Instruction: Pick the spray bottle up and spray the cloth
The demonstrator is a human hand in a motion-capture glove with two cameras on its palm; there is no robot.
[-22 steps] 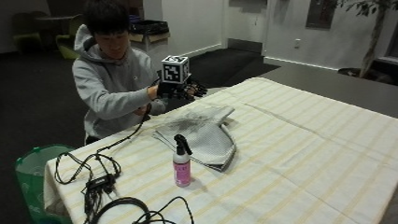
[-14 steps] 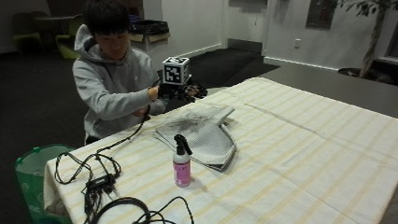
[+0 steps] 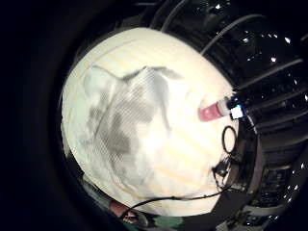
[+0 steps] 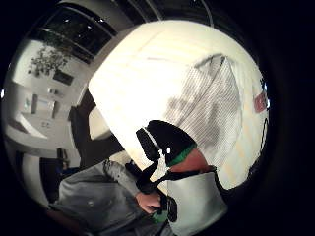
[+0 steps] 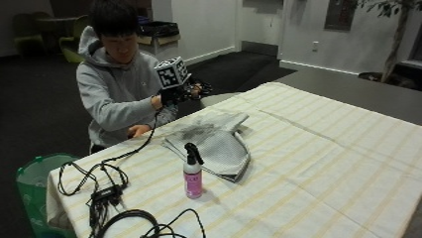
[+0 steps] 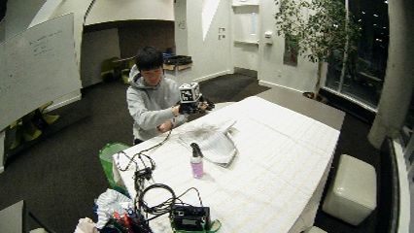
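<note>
Step in hand: approach, pickup not yet begun. Black-gloved right hand (image 5: 181,91) raised above surface edge, holding nothing; fingers' state cannot tell. Pink plastic spray bottle with black trigger head (image 5: 192,172) upright on striped cream-clothed surface (image 5: 330,148), just beside grey folded cloth (image 5: 214,141). Next move calls for reach down across cloth to bottle.

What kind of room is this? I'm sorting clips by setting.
Probably an office lounge or meeting space, not a home: a large whiteboard on the wall, a long table with a striped cover, a potted tree by tall windows, and dark carpet.
</note>
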